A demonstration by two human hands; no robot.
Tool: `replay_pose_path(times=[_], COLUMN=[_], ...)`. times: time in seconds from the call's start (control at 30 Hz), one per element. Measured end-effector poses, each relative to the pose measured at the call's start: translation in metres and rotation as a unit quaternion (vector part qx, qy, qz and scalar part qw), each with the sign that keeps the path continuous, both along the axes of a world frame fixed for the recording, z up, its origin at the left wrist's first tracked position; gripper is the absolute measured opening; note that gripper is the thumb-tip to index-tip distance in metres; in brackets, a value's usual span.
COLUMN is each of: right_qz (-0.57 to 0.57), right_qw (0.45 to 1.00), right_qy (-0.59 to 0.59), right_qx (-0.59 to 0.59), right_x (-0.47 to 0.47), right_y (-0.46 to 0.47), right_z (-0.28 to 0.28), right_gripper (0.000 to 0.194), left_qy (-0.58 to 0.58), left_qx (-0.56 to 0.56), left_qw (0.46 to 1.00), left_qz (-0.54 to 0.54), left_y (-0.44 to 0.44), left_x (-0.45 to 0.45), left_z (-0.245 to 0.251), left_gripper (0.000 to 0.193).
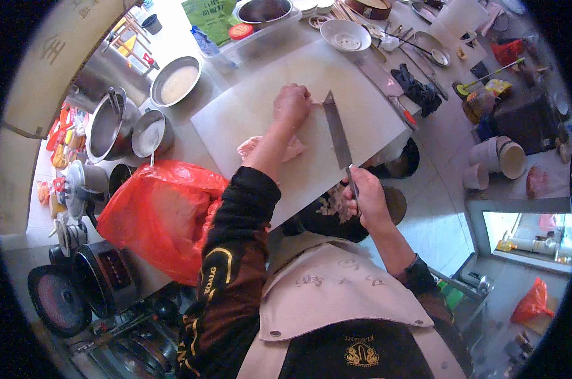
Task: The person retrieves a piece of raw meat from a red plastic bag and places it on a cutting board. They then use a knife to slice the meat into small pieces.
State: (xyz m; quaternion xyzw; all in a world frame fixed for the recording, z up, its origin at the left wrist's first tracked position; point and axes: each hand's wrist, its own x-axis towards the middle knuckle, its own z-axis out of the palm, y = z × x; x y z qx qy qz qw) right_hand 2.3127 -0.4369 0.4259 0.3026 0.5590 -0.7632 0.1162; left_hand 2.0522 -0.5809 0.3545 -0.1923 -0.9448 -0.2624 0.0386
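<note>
My left hand [293, 105] is closed at the upper middle of a white cutting board [238, 109], with a small strip of pale meat [317, 102] sticking out beside its fingers. My right hand [365, 193] grips the dark handle of a cleaver [338, 130] near the board's right edge. The cleaver's blade lies over the board, its far end close to the strip. A larger piece of raw pink meat [293, 149] rests on the board, partly hidden under my left forearm. Below the board's near edge, a dark container holds cut pale meat [334, 204].
A red plastic bag [158, 213] with meat-like contents stands left of the board. Metal bowls [176, 81] line the far left. A white bowl [345, 35] sits behind the board; a second cleaver [378, 78] and black cloth or plastic [416, 90] lie at its right.
</note>
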Motion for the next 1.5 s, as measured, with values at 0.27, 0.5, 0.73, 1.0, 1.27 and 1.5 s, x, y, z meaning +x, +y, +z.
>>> replay_pose_path(times=[0.27,0.5,0.73,1.0,1.27,1.5], right_qz=[0.026,0.042,0.085,0.058,0.037,0.013], right_qw=[0.998,0.998,0.990,0.981,0.991,0.997], right_qy=[0.041,0.035,0.058,0.043,0.055,0.041], right_qx=[0.037,0.040,0.094,0.178,0.112,0.063], right_x=[-0.006,-0.020,-0.030,-0.060,-0.002,0.065], right_y=[0.000,-0.007,-0.004,0.038,0.074,0.106], right_z=[0.005,0.013,0.007,0.008,0.005,0.002], right_gripper=[0.035,0.035,0.036,0.035,0.034,0.033], left_qy=[-0.202,-0.161,-0.215,-0.139,-0.127,-0.101], left_qx=[0.115,0.122,0.095,-0.169,-0.209,-0.104], left_qw=[0.972,0.974,0.967,0.975,0.964,0.971], left_qz=[0.020,0.101,0.096,0.050,-0.100,-0.188], left_y=[-0.053,-0.051,-0.045,0.017,0.064,0.068], left_x=[0.006,0.004,0.013,0.016,0.058,0.189], left_z=[0.011,0.005,0.016,0.030,0.035,0.044], left_gripper=[0.033,0.031,0.031,0.039,0.021,0.017])
